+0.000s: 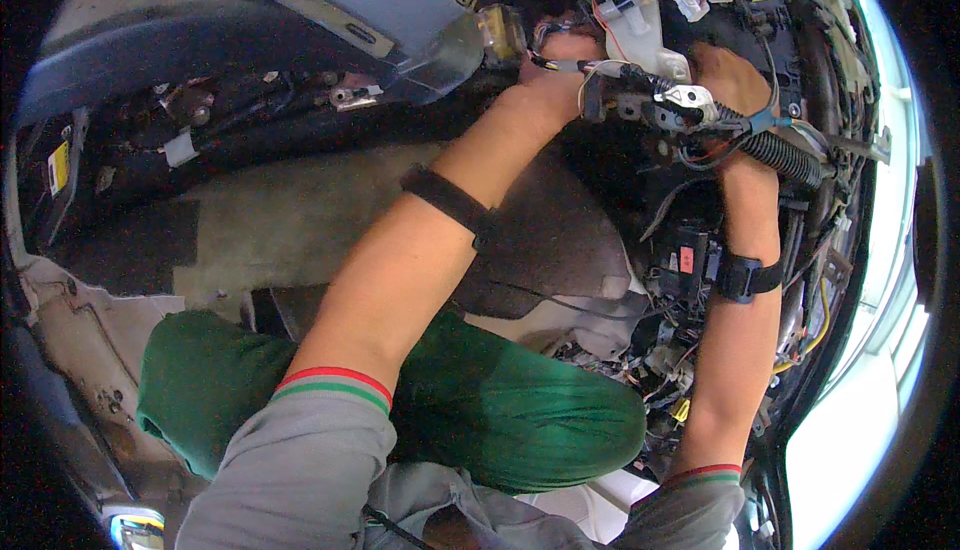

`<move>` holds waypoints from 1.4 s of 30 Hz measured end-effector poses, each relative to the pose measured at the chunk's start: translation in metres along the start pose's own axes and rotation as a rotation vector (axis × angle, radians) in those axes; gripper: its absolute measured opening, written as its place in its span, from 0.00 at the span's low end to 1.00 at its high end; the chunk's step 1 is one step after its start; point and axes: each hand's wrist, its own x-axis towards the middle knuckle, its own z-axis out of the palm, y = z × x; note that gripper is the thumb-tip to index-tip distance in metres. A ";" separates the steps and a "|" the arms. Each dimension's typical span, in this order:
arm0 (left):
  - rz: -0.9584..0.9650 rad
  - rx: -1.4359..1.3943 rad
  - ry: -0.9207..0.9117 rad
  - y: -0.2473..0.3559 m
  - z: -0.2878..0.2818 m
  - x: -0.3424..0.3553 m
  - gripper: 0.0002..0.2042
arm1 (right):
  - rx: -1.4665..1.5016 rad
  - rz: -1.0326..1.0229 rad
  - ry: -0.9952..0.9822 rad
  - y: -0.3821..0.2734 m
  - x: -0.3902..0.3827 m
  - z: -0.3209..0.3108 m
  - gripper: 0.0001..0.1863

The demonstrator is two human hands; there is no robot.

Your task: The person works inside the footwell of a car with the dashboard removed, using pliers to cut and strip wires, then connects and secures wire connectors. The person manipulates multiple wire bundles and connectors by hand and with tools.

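Both my arms reach forward into the bare front of a car interior. My left hand (568,62) is in among a bundle of wires (553,64), left of a translucent white plastic part (638,30); its fingers are mostly hidden. On the other side of that part is my right hand (728,78), its back showing and its fingers out of sight. Between and nearer than the hands lies a metal bracket (686,100) with a wiring harness along it. A black corrugated tube (785,158) crosses over my right wrist. What either hand grips cannot be made out.
A large grey trim panel (365,0) fills the upper left. Loose wires and connectors (650,375) crowd the lower right, below a black box (680,262) with a pink label. A white connector (690,4) stands at the top. My green-trousered knee (560,415) rests below the carpet (290,220).
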 end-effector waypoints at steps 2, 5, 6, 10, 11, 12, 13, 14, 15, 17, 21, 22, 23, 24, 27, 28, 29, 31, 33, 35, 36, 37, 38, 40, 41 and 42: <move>0.014 0.153 0.047 -0.001 -0.003 -0.006 0.18 | -0.003 -0.004 0.005 0.000 0.001 0.001 0.18; -0.025 0.216 0.010 -0.006 -0.003 -0.008 0.19 | -0.014 -0.011 0.016 0.000 0.003 0.002 0.18; -0.045 0.165 -0.022 -0.008 -0.002 -0.008 0.20 | -0.015 -0.010 0.019 -0.001 0.003 0.002 0.18; -0.116 -0.065 -0.039 -0.006 0.002 -0.003 0.17 | -0.021 -0.012 0.010 -0.001 0.008 0.003 0.18; -0.099 0.006 0.002 -0.004 0.004 0.000 0.17 | -0.025 -0.012 0.014 -0.001 0.009 0.004 0.18; -0.081 0.077 0.044 -0.002 0.005 0.004 0.18 | -0.030 -0.016 0.029 -0.001 0.010 0.005 0.18; -0.055 0.133 0.075 -0.001 0.005 0.006 0.18 | -0.039 -0.023 0.054 -0.001 0.011 0.006 0.18; -0.077 0.134 0.019 -0.001 0.004 0.008 0.19 | -0.041 -0.039 0.099 0.000 0.011 0.007 0.17; -0.092 0.121 -0.046 -0.001 0.003 0.010 0.21 | -0.043 -0.055 0.144 0.000 0.011 0.008 0.16; -0.093 0.148 -0.091 -0.001 0.001 0.013 0.22 | -0.028 -0.090 0.193 -0.001 0.010 0.009 0.16; -0.044 0.187 -0.030 -0.001 -0.001 0.013 0.23 | 0.003 -0.131 0.181 -0.004 0.010 0.001 0.16; -0.049 0.163 -0.044 -0.001 -0.001 0.013 0.23 | -0.007 -0.109 0.134 -0.007 0.010 -0.002 0.17; -0.048 0.135 -0.033 -0.002 0.000 0.013 0.23 | 0.025 -0.154 0.123 -0.007 0.009 -0.008 0.17; -0.063 0.104 -0.048 -0.003 0.002 0.014 0.24 | 0.047 -0.173 0.073 -0.006 0.007 -0.017 0.17; -0.027 0.210 -0.007 -0.007 0.007 0.019 0.26 | 0.064 -0.140 0.054 -0.014 -0.001 -0.026 0.18; -0.005 0.270 -0.027 -0.009 0.009 0.021 0.26 | 0.068 -0.119 0.062 -0.015 -0.003 -0.027 0.18; -0.012 0.195 -0.068 -0.013 0.009 0.024 0.26 | 0.073 -0.099 0.069 -0.016 -0.004 -0.026 0.18; -0.027 0.059 -0.182 -0.016 0.011 0.026 0.26 | 0.088 -0.065 0.055 -0.014 -0.003 -0.021 0.20; 0.086 0.118 -0.094 -0.016 0.012 0.026 0.28 | 0.084 -0.023 0.014 -0.008 0.004 -0.013 0.21; -0.029 0.098 -0.062 -0.012 0.015 0.023 0.25 | 0.070 0.025 -0.041 -0.001 0.012 -0.005 0.22; -0.049 0.049 0.013 -0.011 0.016 0.023 0.24 | 0.046 -0.014 -0.037 0.003 0.013 -0.002 0.22; -0.115 0.019 0.048 -0.008 0.017 0.023 0.24 | 0.023 -0.053 -0.035 0.008 0.011 -0.001 0.22; -0.095 0.042 0.024 -0.009 0.016 0.024 0.24 | -0.014 -0.071 -0.058 0.011 0.010 0.001 0.22; -0.069 0.056 -0.026 -0.010 0.014 0.025 0.24 | -0.007 -0.103 -0.036 0.015 0.011 0.002 0.22; -0.063 0.047 -0.051 -0.009 0.013 0.026 0.24 | -0.006 -0.100 -0.042 0.015 0.011 0.003 0.22; -0.100 0.059 -0.130 -0.010 0.011 0.027 0.24 | -0.006 -0.098 -0.047 0.017 0.010 0.004 0.21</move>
